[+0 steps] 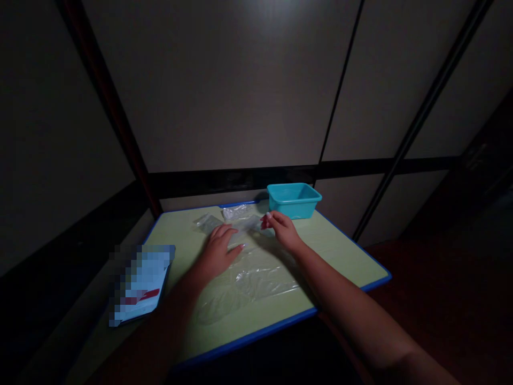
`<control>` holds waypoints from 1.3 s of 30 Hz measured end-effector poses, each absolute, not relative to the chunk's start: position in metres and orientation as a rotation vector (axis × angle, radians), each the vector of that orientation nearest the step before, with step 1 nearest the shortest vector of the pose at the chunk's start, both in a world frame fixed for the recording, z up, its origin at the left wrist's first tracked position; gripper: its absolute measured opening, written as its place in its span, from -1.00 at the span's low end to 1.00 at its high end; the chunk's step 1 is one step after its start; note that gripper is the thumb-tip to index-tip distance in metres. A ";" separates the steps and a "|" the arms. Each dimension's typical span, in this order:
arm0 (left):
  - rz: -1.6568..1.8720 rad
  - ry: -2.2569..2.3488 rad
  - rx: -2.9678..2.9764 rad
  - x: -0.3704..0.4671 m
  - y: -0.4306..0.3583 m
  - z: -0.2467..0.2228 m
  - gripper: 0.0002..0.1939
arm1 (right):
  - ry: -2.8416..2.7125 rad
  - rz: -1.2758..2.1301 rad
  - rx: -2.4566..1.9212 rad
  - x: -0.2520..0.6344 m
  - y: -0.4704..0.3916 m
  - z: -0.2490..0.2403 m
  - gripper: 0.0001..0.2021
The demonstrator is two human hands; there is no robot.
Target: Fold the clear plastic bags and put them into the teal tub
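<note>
Turquoise tub point(296, 208), floor hidden; blue item point(145, 275), print blurred; right hand point(284, 229) pinching red piece point(264, 221); left hand point(218, 248) spread over clear plastic point(246, 225)

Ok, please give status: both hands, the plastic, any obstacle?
Left hand open over clear plastic; right hand pinching something reddish; turquoise bin just beyond right hand.

A tub point(294, 208) is sitting beyond the grip, a blurred flat item point(146, 275) lying left, a wall point(232, 101) standing behind.
</note>
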State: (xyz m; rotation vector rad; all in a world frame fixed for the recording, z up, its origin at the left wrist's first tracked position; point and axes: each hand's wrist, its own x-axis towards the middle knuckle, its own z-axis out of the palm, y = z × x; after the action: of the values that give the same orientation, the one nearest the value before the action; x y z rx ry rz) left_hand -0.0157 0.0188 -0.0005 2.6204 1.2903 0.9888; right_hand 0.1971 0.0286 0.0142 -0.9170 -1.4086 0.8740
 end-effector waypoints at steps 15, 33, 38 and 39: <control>1.130 1.376 2.443 -0.020 0.014 0.016 -0.86 | -0.893 1.496 -0.755 0.206 0.030 0.021 -0.67; 0.674 1.173 2.619 -0.018 0.004 0.013 -0.86 | -1.281 1.556 -1.014 0.197 0.019 0.019 -0.73; 0.609 1.133 2.617 -0.018 0.005 0.010 -0.88 | -1.312 1.561 -1.000 0.196 0.016 0.019 -0.77; 0.603 1.125 2.617 -0.018 0.005 0.010 -0.88 | -1.318 1.566 -1.006 0.196 0.016 0.019 -0.77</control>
State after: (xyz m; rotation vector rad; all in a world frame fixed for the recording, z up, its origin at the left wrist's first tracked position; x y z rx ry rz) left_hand -0.0184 0.0054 0.0103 2.6173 1.1254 0.6025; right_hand 0.1958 0.0163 0.0188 -1.0057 -1.3183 1.5660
